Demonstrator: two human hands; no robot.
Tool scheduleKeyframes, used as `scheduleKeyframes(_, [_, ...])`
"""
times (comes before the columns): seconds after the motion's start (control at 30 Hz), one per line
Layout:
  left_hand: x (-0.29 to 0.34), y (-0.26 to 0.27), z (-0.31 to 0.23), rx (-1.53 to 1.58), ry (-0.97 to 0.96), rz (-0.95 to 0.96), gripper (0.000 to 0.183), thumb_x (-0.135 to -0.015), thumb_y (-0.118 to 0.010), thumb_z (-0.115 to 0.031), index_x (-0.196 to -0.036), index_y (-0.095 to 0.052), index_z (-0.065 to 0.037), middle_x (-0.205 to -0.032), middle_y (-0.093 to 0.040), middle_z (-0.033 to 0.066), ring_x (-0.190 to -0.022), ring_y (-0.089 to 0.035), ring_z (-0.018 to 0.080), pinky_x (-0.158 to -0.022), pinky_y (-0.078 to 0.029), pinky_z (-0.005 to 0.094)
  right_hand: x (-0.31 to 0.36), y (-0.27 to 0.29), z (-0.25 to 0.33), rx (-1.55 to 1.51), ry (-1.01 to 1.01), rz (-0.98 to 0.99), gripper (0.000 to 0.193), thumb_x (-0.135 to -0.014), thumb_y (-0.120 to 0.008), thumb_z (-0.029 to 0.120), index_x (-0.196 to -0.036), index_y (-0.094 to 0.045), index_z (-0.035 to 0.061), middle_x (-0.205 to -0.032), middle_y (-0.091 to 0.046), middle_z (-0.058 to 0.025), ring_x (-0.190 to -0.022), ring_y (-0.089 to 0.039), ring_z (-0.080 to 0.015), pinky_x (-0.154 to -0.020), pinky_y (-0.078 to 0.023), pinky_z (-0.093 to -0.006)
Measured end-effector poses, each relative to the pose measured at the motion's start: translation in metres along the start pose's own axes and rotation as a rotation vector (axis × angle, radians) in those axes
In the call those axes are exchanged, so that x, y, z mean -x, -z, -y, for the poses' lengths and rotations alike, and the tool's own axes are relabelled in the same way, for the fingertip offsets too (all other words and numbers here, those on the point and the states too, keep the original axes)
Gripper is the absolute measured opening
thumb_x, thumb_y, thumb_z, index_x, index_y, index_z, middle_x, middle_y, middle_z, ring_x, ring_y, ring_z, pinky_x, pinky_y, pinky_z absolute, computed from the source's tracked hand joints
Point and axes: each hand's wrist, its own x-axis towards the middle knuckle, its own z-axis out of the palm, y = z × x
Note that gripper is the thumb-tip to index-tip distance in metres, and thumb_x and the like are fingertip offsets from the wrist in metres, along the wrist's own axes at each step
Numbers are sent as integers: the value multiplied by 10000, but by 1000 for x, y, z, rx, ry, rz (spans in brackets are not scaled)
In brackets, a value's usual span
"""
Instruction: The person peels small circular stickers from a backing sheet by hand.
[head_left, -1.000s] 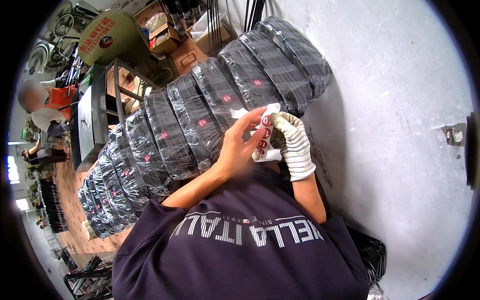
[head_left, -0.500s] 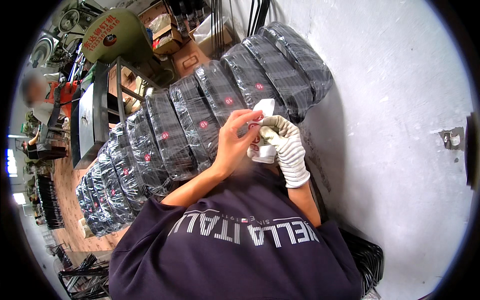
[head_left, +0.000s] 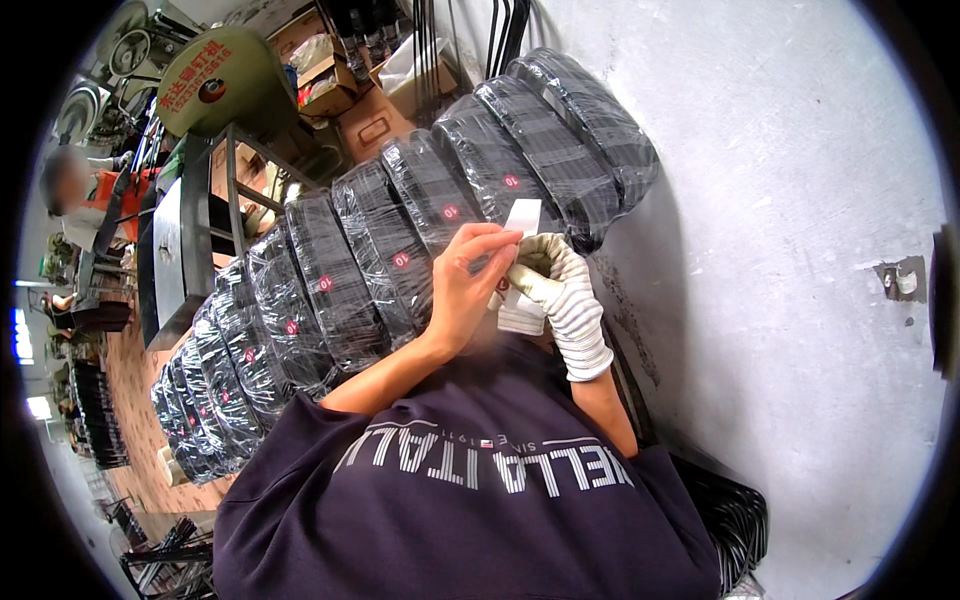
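Note:
Between my hands, in front of my chest, is a white strip of round red stickers [head_left: 524, 217]. Its upper end is plain white, and most of the red rounds are hidden by my fingers. My left hand [head_left: 468, 285], bare, pinches at the strip's left edge with thumb and forefinger. On the other side my right hand [head_left: 565, 300], in a white and grey knit glove, grips the strip with bent fingers. Just beyond stands a row of black bundles wrapped in clear film [head_left: 360, 260]; several carry a round red sticker [head_left: 451, 212].
A pale wall [head_left: 780, 250] rises close on my right. Left of the row are a black metal bench [head_left: 180, 240] and a green machine [head_left: 225, 80]. Cardboard boxes [head_left: 330, 85] stand behind. Another person [head_left: 85, 190] is at the far left. Black rods [head_left: 735, 520] lie at lower right.
Red rounds that showed along the strip are now mostly covered, and its upper end stands straighter. My gloved fingers have curled into a wider arch. The view has shifted slightly.

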Motion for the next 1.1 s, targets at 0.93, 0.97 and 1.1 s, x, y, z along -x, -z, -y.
scheduleKeyframes(0.93, [-8, 4, 6, -61, -42, 60, 186, -787, -626, -77, -965, -673, -53, -902, -621, 77, -894, -560, 169, -803, -424, 281, -1, -1, 19, 129, 9, -12, 72, -841, -617, 56, -900, -624, 16, -736, -654, -46, -639, -593, -65, -594, -463, -199])
scheduleKeyframes(0.97, [-8, 3, 10, 7, -8, 72, 183, -791, -626, -78, -966, -670, -46, -895, -620, 76, -885, -563, 158, -795, -427, 276, -2, 2, 16, 145, 24, -8, 81, -842, -616, 58, -909, -625, 14, -738, -657, -50, -641, -595, -68, -594, -464, -200])
scheduleKeyframes(1.1, [-15, -4, 13, 351, 256, 164, 176, -804, -626, -82, -964, -659, -14, -882, -615, 74, -870, -567, 131, -774, -433, 254, -6, 13, 19, 142, -36, 17, 105, -847, -608, 60, -935, -625, 6, -751, -664, -67, -652, -606, -75, -597, -470, -204])
